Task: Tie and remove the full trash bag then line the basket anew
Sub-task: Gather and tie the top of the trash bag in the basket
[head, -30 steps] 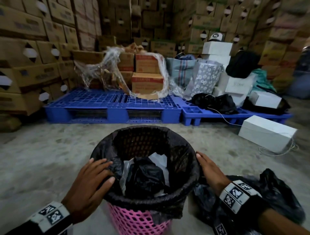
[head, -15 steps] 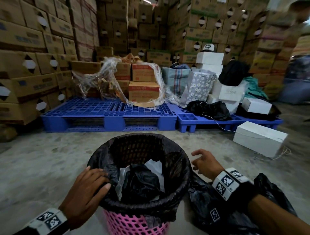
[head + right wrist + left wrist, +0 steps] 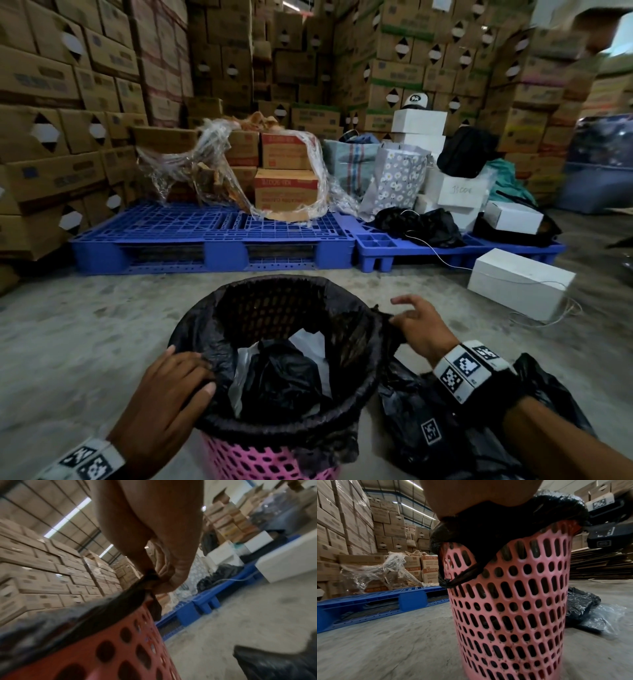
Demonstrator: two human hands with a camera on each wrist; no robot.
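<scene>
That thin black trash bag [image 3: 274,380] in the pink basket [image 3: 260,460] looks light and floppy; right hand [image 3: 423,327] pinches its rim, left hand [image 3: 164,407] rests flat, so I'd gather the overhang.

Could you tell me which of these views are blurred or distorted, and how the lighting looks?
Head view: dim, edges bowed and smeared at the right, though the basket is fairly sharp. Left wrist view: sharpest, basket holes crisp, the left hand a soft blur at the top. Right wrist view: motion-blurred throughout, ceiling lights streaked, the right hand pinching the bag.
</scene>
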